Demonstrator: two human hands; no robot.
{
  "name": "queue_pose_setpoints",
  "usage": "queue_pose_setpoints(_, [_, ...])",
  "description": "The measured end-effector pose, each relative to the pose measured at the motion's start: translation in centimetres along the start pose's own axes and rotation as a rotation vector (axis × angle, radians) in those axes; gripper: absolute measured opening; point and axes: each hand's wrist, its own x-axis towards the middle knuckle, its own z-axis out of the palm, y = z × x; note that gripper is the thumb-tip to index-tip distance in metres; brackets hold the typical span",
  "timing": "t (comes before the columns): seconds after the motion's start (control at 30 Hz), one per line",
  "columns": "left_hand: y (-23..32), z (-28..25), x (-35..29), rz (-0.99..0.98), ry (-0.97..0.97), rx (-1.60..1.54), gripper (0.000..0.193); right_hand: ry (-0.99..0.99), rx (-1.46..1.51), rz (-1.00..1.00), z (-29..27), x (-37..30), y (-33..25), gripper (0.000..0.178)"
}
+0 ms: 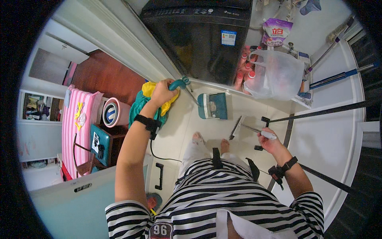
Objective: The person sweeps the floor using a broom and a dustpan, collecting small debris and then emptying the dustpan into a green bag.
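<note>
teal dustpan (213, 105) on the pale cream tile floor (238, 119), its grip (177, 84) the same teal, held in the left hand (161, 92). yellow cloth (169, 104) bunched over green cloth (139, 105) just under that hand. right hand (269, 142) on a white-ended handle (267, 134) of a broom with a dark head (235, 128). black straps on both wrists. shirt (215, 199) striped black and white. washing machine (199, 36) black, with a small blue-and-white label. translucent white plastic bag (278, 73) showing red caps inside. purple and white pouch (276, 32). blue mop pole (338, 76). pink striped bedding (77, 127) by the red-brown wood floor (103, 75).
</note>
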Motion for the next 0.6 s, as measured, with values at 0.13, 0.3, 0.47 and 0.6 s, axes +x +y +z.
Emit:
queue_pose_setpoints(0.13, [-1.8,-1.2,5.4,0.078,-0.177,0.022,0.029,-0.007,-0.166,-0.062,3.7,0.4,0.4,0.017])
queue_pose_setpoints(0.3, [-2.0,-1.6,11.3,0.263,-0.272,0.072,0.026,-0.027,-0.459,-0.181,8.3,1.6,0.2,0.023])
queue_pose_setpoints(0.47, [-3.7,-1.4,16.1,0.564,-0.370,0.286,0.040,-0.092,-0.536,-0.294,14.0,2.9,1.1,0.032])
queue_pose_setpoints(0.6, [-4.3,-1.5,19.3,0.720,-0.331,0.322,0.044,0.102,-0.801,-0.408,17.1,5.3,2.5,0.026])
